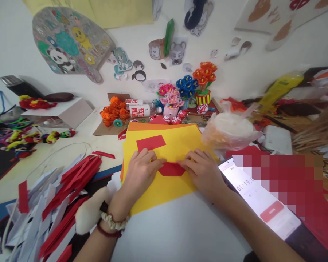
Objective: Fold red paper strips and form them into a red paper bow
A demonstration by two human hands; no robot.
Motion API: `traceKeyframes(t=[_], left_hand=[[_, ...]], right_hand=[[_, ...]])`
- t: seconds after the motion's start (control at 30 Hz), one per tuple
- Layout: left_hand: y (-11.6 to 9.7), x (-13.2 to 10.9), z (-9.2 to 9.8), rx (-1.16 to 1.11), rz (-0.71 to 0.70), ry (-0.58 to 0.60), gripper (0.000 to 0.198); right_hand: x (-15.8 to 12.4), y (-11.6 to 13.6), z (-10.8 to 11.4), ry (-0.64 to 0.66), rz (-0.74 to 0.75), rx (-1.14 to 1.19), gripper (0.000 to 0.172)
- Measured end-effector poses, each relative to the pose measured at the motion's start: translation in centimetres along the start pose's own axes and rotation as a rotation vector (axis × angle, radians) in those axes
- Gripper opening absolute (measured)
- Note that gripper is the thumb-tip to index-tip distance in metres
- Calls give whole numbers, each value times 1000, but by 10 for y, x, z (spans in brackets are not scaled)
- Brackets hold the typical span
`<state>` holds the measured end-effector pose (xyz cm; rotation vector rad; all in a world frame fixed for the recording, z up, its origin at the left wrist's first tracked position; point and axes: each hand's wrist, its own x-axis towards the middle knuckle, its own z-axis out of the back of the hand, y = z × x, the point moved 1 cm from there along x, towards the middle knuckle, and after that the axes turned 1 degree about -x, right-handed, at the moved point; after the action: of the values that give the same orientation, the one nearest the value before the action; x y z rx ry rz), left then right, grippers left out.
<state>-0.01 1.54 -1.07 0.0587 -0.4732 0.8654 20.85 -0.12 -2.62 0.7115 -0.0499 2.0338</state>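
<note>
Red paper (172, 170) in the pinch of left hand (142, 165) and right hand (200, 167) — red slip (151, 142) (flat) beyond, phone (264, 202) rightward.

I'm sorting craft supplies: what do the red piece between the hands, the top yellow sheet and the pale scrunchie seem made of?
Red piece: likely matt paper, given its crisp straight edges and angled corners.
Top yellow sheet: smooth, matt paper or thin card; it looks flat and thin-edged.
Pale scrunchie: probably soft fabric, judging by its gathered folds.

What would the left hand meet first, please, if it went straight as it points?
The left hand touches the folded red paper; beyond it, probably the right hand, though depth is unclear.
</note>
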Motion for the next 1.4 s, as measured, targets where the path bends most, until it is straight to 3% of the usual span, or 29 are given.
traceKeyframes(t=[0.27, 0.57, 0.97, 1.13, 1.4], left_hand=[[-4, 0, 3, 137, -166, 26, 30], [-5, -1, 1, 167, -183, 54, 29], [-6, -1, 4, 217, -155, 27, 25], [-8, -1, 4, 265, -153, -25, 22], [-9, -1, 4, 258, -164, -6, 22]], right_hand=[[-2, 4, 2, -4, 77, -118, 28], [0, 6, -2, -95, 114, -129, 24], [3, 9, -4, -115, 225, -189, 26], [2, 9, -6, -101, 225, -182, 26], [3, 10, -5, -105, 214, -146, 22]])
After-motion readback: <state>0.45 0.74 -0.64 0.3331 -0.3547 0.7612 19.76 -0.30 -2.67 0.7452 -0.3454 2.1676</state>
